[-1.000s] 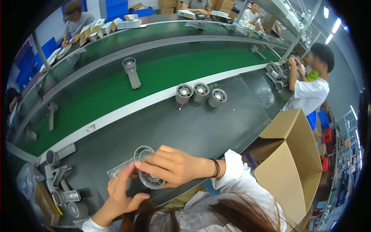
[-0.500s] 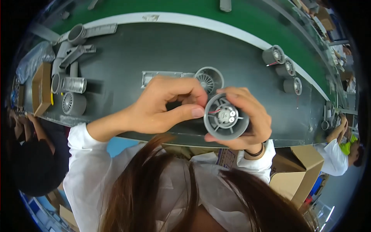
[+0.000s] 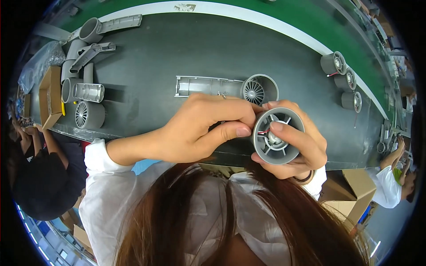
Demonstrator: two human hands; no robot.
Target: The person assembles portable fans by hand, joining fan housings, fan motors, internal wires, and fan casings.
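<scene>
My right hand [image 3: 310, 146] wraps round a grey cylindrical fan housing [image 3: 286, 154], its open end facing up. Spokes hold a small silvery motor [image 3: 274, 138] in the middle, and my right index fingertip rests on it. A short red wire [image 3: 263, 132] runs from the motor towards the left wall. Against the outside of that wall, my left hand [image 3: 191, 128] pinches thumb and forefinger together; whatever lies between them is hidden. Just beyond my hands lies a grey hair-dryer-like shell [image 3: 208, 86], a long handle half joined to a round barrel [image 3: 254, 92] with a radial grille.
Three grey fan housings with motors [image 3: 333, 63] stand at the right. Several grey shells and tubes [image 3: 91, 116] sit at the left beside a cardboard box [image 3: 49, 97] and a clear plastic bag [image 3: 42, 62]. An open carton [image 3: 350, 190] is below the bench at the right. Other people work on both sides.
The right index finger has moved from the housing's rim onto the motor. Both hands and the housing appear farther right in view, as does the bench. The left hand still pinches at the wall.
</scene>
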